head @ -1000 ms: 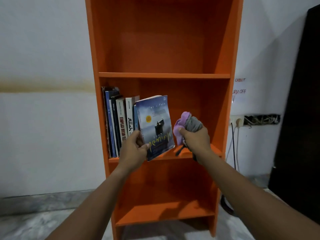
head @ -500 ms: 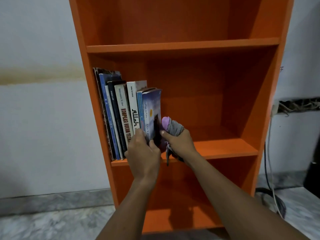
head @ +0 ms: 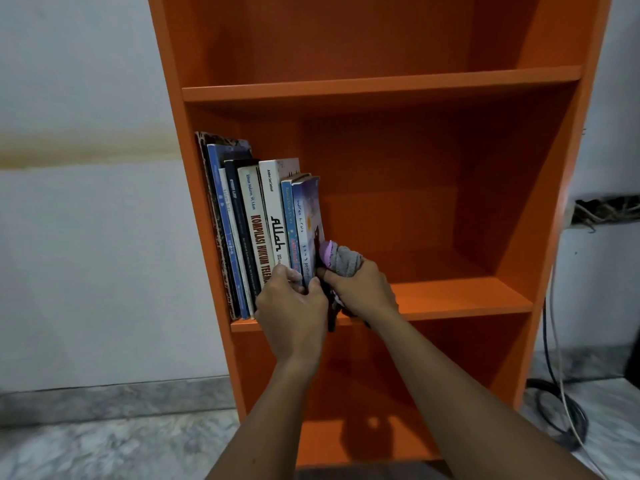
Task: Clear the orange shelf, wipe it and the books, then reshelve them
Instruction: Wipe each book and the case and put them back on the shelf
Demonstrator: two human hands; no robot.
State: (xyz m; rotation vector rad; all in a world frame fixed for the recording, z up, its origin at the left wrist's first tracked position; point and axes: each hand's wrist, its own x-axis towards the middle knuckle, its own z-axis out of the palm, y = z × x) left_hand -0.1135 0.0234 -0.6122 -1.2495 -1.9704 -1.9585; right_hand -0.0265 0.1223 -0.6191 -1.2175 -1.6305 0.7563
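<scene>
Two bare forearms are seen, entering from the near edge. No sleeves are worn up to the frame edge. The left hand (head: 292, 306) and right hand (head: 363, 289) are ungloved, without rings.

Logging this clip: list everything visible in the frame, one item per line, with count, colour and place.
bookshelf: one, orange, against the wall, centre.
books: about eight, mostly blue, white and dark spines, upright at the left end of the middle shelf.
rightmost book: one, blue-purple cover, at the end of the row.
cloth: one, grey and purple, bunched beside that book.
cables: several, dark and white, hanging down to the floor at right.
wall: white, with a brownish stain band at left.
left hand: gripping the rightmost book.
right hand: gripping the cloth.
</scene>
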